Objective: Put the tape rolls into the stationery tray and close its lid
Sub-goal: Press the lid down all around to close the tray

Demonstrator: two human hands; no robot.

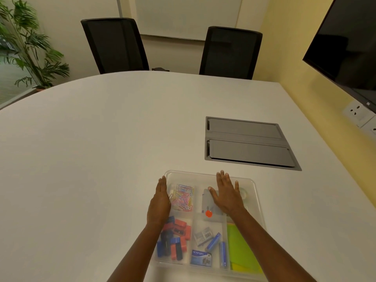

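Your two bare forearms enter from the bottom of the frame and reach up over the clear plastic stationery tray, which sits on the white desk at lower centre. A translucent lid appears to be lying on the tray already, since everything inside looks slightly frosted.

Your right hand rests flat on the lid over the upper right compartments, its fingers spread and straight, holding nothing. Your left hand stands on edge against the tray's left rim, fingers pressed together and extended, also holding nothing.

One clear tape roll shows faintly in the upper right compartment, just right of your right hand; whether there are more rolls, you cannot tell from here.

Judging from this, the risk lies in the seating of the lid. If you press only at the upper part, the near corners at the bottom of the frame may stay proud and the lid will sit crooked. The tape roll stands taller than the multicoloured paper clips and the red, blue and black clips in the left compartments, so it could hold the lid up. Pushing sideways with the left hand could also slide the light tray across the smooth desk towards the grey cable hatch.
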